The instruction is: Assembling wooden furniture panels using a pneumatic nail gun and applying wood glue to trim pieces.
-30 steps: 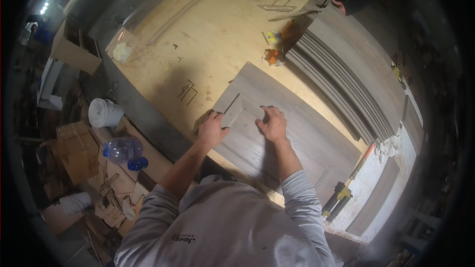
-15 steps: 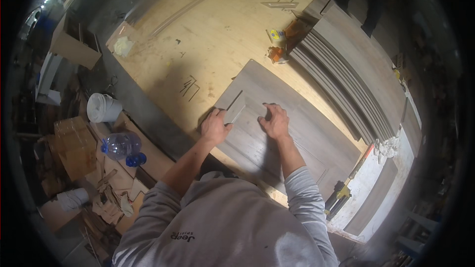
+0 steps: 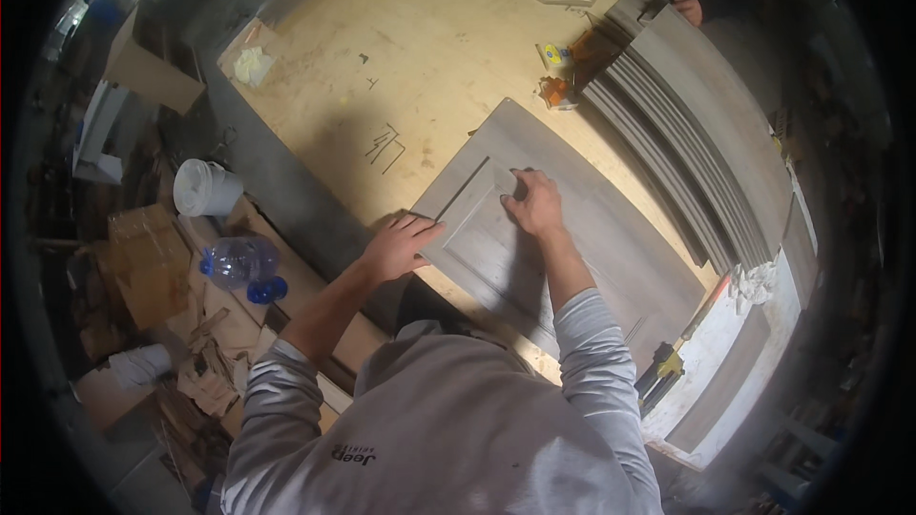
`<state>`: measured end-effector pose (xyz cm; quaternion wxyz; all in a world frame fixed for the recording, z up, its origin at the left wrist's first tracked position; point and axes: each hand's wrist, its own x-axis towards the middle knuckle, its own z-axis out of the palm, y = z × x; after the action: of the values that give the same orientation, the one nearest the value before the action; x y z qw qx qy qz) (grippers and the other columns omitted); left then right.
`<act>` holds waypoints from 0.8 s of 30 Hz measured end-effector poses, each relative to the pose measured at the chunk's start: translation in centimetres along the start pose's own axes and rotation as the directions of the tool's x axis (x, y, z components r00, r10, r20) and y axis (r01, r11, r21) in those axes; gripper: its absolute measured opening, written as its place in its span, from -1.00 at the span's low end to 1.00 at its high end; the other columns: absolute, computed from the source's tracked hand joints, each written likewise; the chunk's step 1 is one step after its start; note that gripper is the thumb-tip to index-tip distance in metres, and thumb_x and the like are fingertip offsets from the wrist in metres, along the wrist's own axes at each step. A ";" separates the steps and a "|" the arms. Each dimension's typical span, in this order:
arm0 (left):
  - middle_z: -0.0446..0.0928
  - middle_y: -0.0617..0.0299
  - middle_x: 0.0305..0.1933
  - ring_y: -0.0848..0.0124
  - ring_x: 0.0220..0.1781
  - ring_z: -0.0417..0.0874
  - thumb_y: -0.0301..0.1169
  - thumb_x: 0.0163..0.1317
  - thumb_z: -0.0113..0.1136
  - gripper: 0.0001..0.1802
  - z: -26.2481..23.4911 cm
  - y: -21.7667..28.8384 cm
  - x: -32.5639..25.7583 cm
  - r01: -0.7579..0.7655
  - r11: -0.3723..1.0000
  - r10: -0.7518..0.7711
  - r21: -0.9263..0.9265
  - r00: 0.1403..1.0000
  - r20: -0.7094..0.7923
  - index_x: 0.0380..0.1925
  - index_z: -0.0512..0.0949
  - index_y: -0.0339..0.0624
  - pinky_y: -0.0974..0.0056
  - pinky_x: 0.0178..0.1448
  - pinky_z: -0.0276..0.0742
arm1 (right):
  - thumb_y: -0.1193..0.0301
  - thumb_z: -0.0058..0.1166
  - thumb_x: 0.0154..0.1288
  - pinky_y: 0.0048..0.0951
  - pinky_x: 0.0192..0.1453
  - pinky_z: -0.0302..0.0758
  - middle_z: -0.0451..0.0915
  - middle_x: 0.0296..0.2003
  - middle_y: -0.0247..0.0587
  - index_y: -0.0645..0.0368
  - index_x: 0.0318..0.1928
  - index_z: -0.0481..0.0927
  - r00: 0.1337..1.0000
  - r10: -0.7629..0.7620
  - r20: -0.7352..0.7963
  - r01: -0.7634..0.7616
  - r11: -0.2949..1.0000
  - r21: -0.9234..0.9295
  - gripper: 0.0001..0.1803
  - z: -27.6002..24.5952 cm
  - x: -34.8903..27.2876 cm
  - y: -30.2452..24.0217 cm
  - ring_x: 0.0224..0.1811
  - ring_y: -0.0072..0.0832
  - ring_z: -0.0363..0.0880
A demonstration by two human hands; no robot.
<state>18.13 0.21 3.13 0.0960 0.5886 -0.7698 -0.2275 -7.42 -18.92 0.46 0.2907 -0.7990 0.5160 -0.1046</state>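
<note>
A grey-brown wooden door panel [image 3: 582, 229] with a recessed rectangular field lies flat on a plywood workbench [image 3: 410, 67]. My left hand [image 3: 399, 246] rests at the panel's near left edge, fingers pressing on the frame moulding. On the raised inner field lies my right hand [image 3: 534, 202], fingers curled against the moulding's corner. Whether either hand holds a small item I cannot tell. Both forearms in grey sleeves come up from the lower edge.
A stack of grey moulding strips [image 3: 668, 143] lies to the right. Yellow and orange items [image 3: 558, 72] sit near them. Another person's hand [image 3: 687, 8] is at the far edge. A white bucket [image 3: 205, 186], a plastic bottle [image 3: 239, 262] and cardboard scraps lie on the floor at left.
Both hands stay on the panel's left part. The right hand shifted slightly along the moulding corner; the view has tilted so the bench appears lower in the picture.
</note>
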 end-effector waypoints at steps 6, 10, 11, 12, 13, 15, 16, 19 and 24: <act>0.47 0.25 0.29 0.21 0.34 0.44 -0.27 0.05 0.51 -0.10 -0.5 -0.2 0.1 -0.013 1.000 0.013 -0.007 1.000 0.013 0.44 0.35 -0.02 0.10 0.40 0.40 | 0.21 0.41 0.11 -0.09 0.36 0.46 0.57 0.20 -0.16 -0.03 0.20 0.65 0.997 -0.062 -0.049 0.062 0.998 -0.003 -0.41 0.9 0.2 0.6 0.28 -0.05 0.48; 0.48 0.26 0.27 0.21 0.32 0.46 -0.28 0.03 0.51 -0.11 -0.3 -0.4 0.0 -0.034 0.999 0.034 -0.012 0.999 -0.006 0.43 0.37 -0.03 0.10 0.38 0.43 | 0.21 0.41 0.11 -0.07 0.34 0.48 0.56 0.22 -0.17 -0.03 0.18 0.66 0.997 -0.068 -0.046 0.068 0.998 -0.001 -0.43 1.0 0.3 0.9 0.27 -0.05 0.49; 0.48 0.26 0.27 0.21 0.32 0.46 -0.28 0.03 0.51 -0.11 -0.3 -0.4 0.0 -0.038 0.999 0.038 -0.008 0.999 -0.008 0.43 0.37 -0.03 0.10 0.38 0.43 | 0.21 0.41 0.11 -0.08 0.34 0.48 0.56 0.22 -0.18 -0.03 0.18 0.66 0.998 -0.058 -0.038 0.058 0.998 -0.006 -0.42 1.0 0.3 0.8 0.27 -0.05 0.49; 0.48 0.25 0.26 0.20 0.32 0.46 -0.29 0.03 0.51 -0.11 -0.3 -0.4 0.0 -0.042 0.999 0.041 -0.008 0.999 -0.015 0.42 0.37 -0.03 0.10 0.38 0.44 | 0.20 0.41 0.11 -0.09 0.34 0.48 0.56 0.22 -0.18 -0.04 0.19 0.65 0.998 -0.048 -0.030 0.048 0.999 -0.010 -0.42 1.0 0.4 0.8 0.27 -0.06 0.49; 0.49 0.24 0.25 0.20 0.31 0.46 -0.29 0.03 0.51 -0.11 -0.4 -0.3 0.0 -0.047 0.999 0.047 -0.007 0.999 -0.020 0.42 0.38 -0.03 0.10 0.37 0.44 | 0.20 0.41 0.11 -0.09 0.34 0.48 0.56 0.22 -0.18 -0.04 0.19 0.65 0.998 -0.047 -0.039 0.047 0.999 -0.009 -0.42 0.9 0.4 0.6 0.27 -0.06 0.49; 0.49 0.23 0.25 0.19 0.31 0.46 -0.29 0.03 0.50 -0.12 -0.4 -0.1 -0.1 -0.046 0.999 0.046 0.006 0.999 -0.023 0.42 0.38 -0.03 0.10 0.37 0.44 | 0.18 0.41 0.10 -0.12 0.33 0.49 0.56 0.22 -0.19 -0.05 0.20 0.65 1.000 -0.030 -0.011 0.029 0.999 -0.038 -0.40 0.7 0.3 0.3 0.27 -0.07 0.49; 0.49 0.22 0.24 0.19 0.31 0.47 -0.30 0.04 0.49 -0.12 -0.4 0.1 -0.1 -0.042 0.999 0.043 0.012 0.999 -0.026 0.42 0.38 -0.04 0.11 0.37 0.44 | 0.18 0.41 0.10 -0.12 0.33 0.49 0.56 0.22 -0.19 -0.05 0.20 0.65 0.999 -0.023 -0.027 0.022 0.999 -0.036 -0.40 0.6 0.2 0.3 0.27 -0.07 0.49; 0.52 0.18 0.25 0.08 0.29 0.47 -0.33 -0.03 0.51 -0.15 -0.5 0.7 0.2 -0.032 0.999 0.031 -0.032 0.999 -0.037 0.36 0.45 -0.05 0.07 0.35 0.44 | 0.17 0.40 0.11 -0.06 0.36 0.45 0.54 0.24 -0.19 -0.09 0.26 0.61 0.999 -0.003 -0.034 0.002 0.999 -0.034 -0.35 0.1 -0.9 0.1 0.31 -0.08 0.46; 0.47 0.08 0.30 0.02 0.34 0.43 -0.29 0.03 0.49 -0.13 -0.6 1.9 0.3 -0.021 0.999 0.021 -0.026 1.000 0.006 0.41 0.39 -0.11 0.03 0.42 0.38 | 0.19 0.35 0.17 0.04 0.40 0.30 0.51 0.27 -0.16 -0.05 0.32 0.54 0.952 0.010 -0.306 0.006 0.999 0.051 -0.34 -2.0 -8.6 -0.2 0.36 -0.11 0.40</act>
<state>16.63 0.19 4.49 0.1037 0.5783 -0.7733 -0.2384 -12.00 -11.96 3.37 0.2276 -0.7647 0.5529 -0.2402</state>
